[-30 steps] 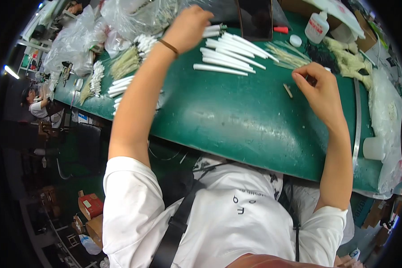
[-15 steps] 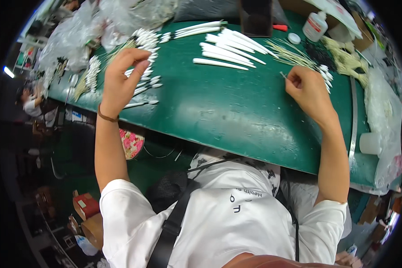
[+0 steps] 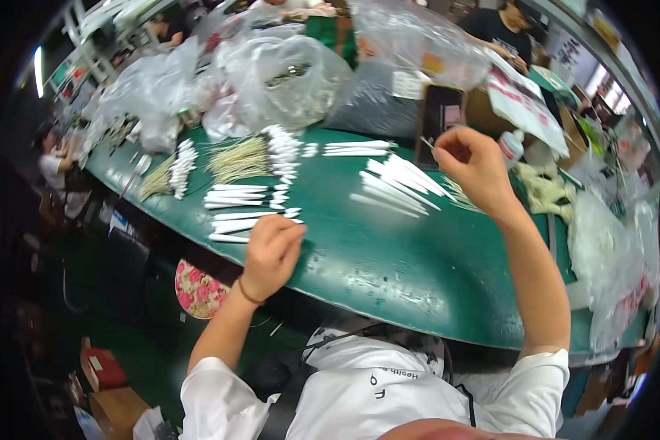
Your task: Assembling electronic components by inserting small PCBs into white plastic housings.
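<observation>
My left hand (image 3: 270, 255) is over the table's near left, fingers curled together, beside a row of short white rods with dark joints and white bud tips (image 3: 235, 216). Anything between those fingers is hidden. Raised toward the back right, my right hand (image 3: 477, 165) pinches a thin, pale stick (image 3: 427, 142) whose end sticks out past the fingertips. Below and left of it, several long tapered white rods (image 3: 396, 187) lie fanned out. Thin pale stems (image 3: 462, 194) lie partly behind my right wrist. A large bundle of white-tipped stems (image 3: 240, 160) lies beyond my left hand.
Another stem bundle (image 3: 158, 178) lies at the far left. Clear plastic bags (image 3: 279, 81) and a dark bag (image 3: 370, 99) crowd the back, near a dark phone-like panel (image 3: 441, 110). A white bottle (image 3: 511, 145) and crumpled plastic (image 3: 601, 242) are at the right. People sit beyond the table.
The head view has tilted up, showing more of the background. My left hand has come nearer and to the right; my right hand has risen farther back, with the thin stick still pinched.
</observation>
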